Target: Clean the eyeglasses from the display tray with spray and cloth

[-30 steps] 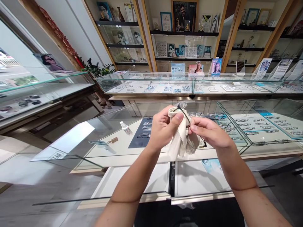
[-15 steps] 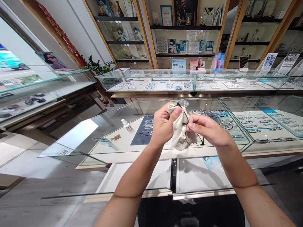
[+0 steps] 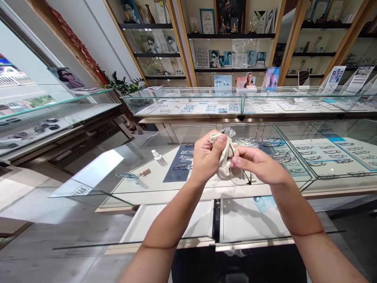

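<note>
A crumpled cream cloth is bunched between my two hands above the glass counter. My left hand is closed on it, thumb pressed over its upper part. At its right side, my right hand pinches with thumb and fingertips. A thin, dark curved line shows against the fabric, and a thin black piece hangs below the right fingers. They look like parts of an eyeglass frame, mostly hidden by cloth and hands. Something grey sticks out at the top.
A glass display counter holding several eyeglasses lies under my hands. A white spray bottle and a small brown tag are on the left. Two white drawers stand pulled out nearest me. More display cases line the back.
The cloth is bunched tighter, and its lower edge hangs less far down. Both hands keep their grip with small shifts. The view has moved slightly.
</note>
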A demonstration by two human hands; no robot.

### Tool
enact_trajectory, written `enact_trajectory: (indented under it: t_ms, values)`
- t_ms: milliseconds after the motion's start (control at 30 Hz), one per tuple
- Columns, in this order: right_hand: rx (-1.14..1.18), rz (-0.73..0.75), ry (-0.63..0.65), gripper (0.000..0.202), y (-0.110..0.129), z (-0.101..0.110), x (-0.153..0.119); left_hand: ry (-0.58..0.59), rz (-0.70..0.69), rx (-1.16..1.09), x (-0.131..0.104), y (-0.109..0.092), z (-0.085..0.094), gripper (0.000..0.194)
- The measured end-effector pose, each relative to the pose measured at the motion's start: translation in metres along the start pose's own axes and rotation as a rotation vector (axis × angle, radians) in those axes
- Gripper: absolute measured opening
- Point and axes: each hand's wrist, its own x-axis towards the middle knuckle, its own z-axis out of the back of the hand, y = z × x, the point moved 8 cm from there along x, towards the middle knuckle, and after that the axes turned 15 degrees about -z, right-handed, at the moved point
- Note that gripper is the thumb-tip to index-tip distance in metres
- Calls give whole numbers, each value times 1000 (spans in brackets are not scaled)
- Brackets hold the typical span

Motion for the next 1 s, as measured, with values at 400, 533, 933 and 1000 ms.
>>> enact_trajectory:
  t_ms: [400,533,933,1000]
  values:
    - [74,83,-338,48,13,43,-17,69,108,-90,2,19,6,40]
    - [116,49,-367,49,8,46,-16,84,149,-107,1,17,5,39]
    - [40,172,-479,36,10,64,-19,-251,275,-343,9,21,33,20]
    - [7,161,-427,35,9,62,-17,-246,164,-285,12,13,40,21]
